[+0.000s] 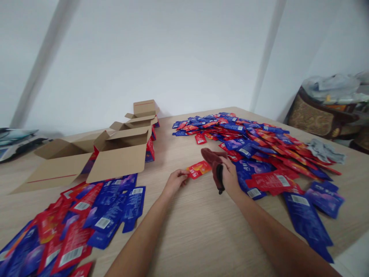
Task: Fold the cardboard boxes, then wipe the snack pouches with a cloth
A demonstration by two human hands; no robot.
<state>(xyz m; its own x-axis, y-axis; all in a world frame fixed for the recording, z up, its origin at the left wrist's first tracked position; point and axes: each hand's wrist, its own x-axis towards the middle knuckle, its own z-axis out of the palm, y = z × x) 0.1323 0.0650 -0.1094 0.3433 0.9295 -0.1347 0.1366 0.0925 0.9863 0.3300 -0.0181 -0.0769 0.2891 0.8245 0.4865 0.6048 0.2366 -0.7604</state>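
Observation:
My left hand (176, 182) pinches the left end of a red packet (199, 169) with an orange picture and white lettering. The packet lies flat on the table in front of me. My right hand (230, 175) grips a brown cloth item (212, 159) with a black part hanging at its lower end, just to the right of that packet. What the cloth item is exactly, I cannot tell. Close by on the right spreads a large heap of red and blue packets (239, 132). Another pile of red and blue packets (106, 209) lies at the lower left.
Several open cardboard boxes (123, 156) stand at the left back, flaps spread out. A grey cloth (324, 151) lies at the right end of the heap. The wooden table (190, 231) meets a white wall; beyond its right edge stands a patterned chair (311, 111) carrying plastic bags.

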